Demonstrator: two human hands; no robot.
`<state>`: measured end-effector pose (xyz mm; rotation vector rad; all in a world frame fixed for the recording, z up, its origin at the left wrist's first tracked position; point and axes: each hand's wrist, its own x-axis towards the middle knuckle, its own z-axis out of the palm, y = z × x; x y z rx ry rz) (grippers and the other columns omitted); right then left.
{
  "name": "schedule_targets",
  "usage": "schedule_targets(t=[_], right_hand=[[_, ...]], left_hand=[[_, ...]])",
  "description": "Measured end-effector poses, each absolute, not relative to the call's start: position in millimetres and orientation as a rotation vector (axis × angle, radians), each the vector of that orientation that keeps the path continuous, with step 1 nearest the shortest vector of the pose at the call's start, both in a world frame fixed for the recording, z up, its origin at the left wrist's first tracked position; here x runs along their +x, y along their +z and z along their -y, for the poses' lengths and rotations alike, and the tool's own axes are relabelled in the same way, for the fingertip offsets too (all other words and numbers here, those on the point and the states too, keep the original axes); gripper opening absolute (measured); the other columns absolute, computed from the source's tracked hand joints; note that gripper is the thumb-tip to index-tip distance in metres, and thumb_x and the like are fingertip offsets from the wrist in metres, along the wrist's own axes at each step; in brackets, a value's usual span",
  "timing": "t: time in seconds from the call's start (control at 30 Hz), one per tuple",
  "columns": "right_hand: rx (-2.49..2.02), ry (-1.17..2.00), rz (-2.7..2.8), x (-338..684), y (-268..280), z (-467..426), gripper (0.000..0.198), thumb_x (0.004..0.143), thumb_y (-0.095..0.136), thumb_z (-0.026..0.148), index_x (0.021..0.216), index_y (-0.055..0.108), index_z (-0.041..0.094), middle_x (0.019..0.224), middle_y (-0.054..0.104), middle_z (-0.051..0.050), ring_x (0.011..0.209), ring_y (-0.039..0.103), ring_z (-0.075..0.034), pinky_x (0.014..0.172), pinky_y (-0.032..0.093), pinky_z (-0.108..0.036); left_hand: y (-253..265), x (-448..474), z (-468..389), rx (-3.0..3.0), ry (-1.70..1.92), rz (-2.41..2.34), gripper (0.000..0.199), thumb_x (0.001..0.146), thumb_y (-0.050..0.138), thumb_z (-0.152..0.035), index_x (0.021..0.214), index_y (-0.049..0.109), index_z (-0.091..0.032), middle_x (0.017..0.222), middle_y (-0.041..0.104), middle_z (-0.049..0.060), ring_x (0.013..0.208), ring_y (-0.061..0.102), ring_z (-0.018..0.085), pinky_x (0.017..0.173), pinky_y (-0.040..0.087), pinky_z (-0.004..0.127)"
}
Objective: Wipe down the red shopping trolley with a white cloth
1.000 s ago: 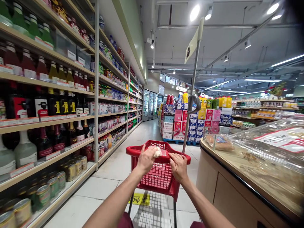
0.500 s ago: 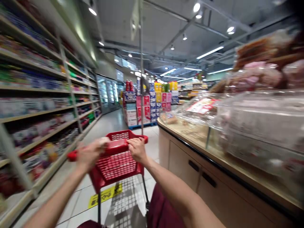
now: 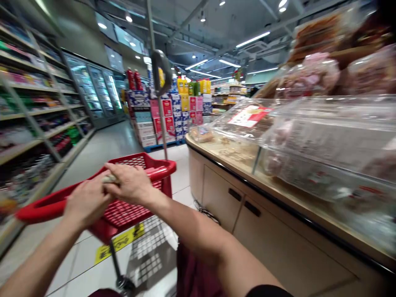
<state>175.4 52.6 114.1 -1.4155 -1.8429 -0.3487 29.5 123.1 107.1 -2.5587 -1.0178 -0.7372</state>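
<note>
Both my hands meet above the handle of a red plastic shopping cart (image 3: pixel 139 218), which stands at an angle in front of me. My left hand (image 3: pixel 88 203) is closed, with a small pale item (image 3: pixel 110 179), perhaps crumpled, showing at its fingertips. Over it reaches my right hand (image 3: pixel 131 181), its fingers bent against the pale item and the left fingers. What the item is cannot be made out. The red handle (image 3: pixel 43 209) runs out past my left hand; whether either palm rests on it is hidden.
A counter (image 3: pixel 219 181) with wrapped bread (image 3: pixel 250 119) stands close on the right. Shelves (image 3: pixel 40 111) line the left side. Ahead are stacked boxes (image 3: pixel 163 119) and a metal pole (image 3: pixel 161 123). A yellow floor sticker (image 3: pixel 120 243) lies below the cart.
My right hand has left the cart handle's right part and moved left onto my left hand and the pale item. The cart has turned, and the boxes and counter look nearer.
</note>
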Motion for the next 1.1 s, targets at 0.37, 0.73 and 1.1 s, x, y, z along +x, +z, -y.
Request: schedule_targets(t=[0.37,0.73,1.1], right_hand=[[-1.377,-0.373,1.638,196.3,85.6,-64.5,0.025,0.08,0.045,0.021,0.101,0.058,0.02,0.112,0.059,-0.006,0.108,0.049,-0.019,0.094,0.032,-0.037],[-1.573,-0.484,1.459,247.0,61.9,-69.9,0.029,0.082,0.038,0.025,0.105,0.055,0.019,0.106,0.062,-0.008,0.101,0.054,-0.022,0.093,0.03,-0.049],[-1.602,-0.238,1.613,301.7,83.6,-98.5,0.023,0.078,0.043,0.021,0.093,0.06,0.019,0.096,0.064,-0.008,0.092,0.058,-0.021,0.09,0.035,-0.044]], left_hand=[[95.2,3.8,-108.2,-2.434,-0.683,1.14,0.055,0.073,0.051,-0.042,0.121,0.044,-0.016,0.124,0.05,0.01,0.117,0.042,0.024,0.099,0.027,0.041],[87.8,8.7,-112.7,-2.426,-0.872,1.091,0.052,0.075,0.051,-0.042,0.119,0.047,-0.016,0.122,0.052,0.009,0.116,0.044,0.025,0.098,0.027,0.042],[83.9,-13.7,-135.6,-2.354,-0.914,0.953,0.054,0.075,0.048,-0.051,0.118,0.049,-0.019,0.118,0.055,0.008,0.108,0.051,0.026,0.094,0.03,0.04]])
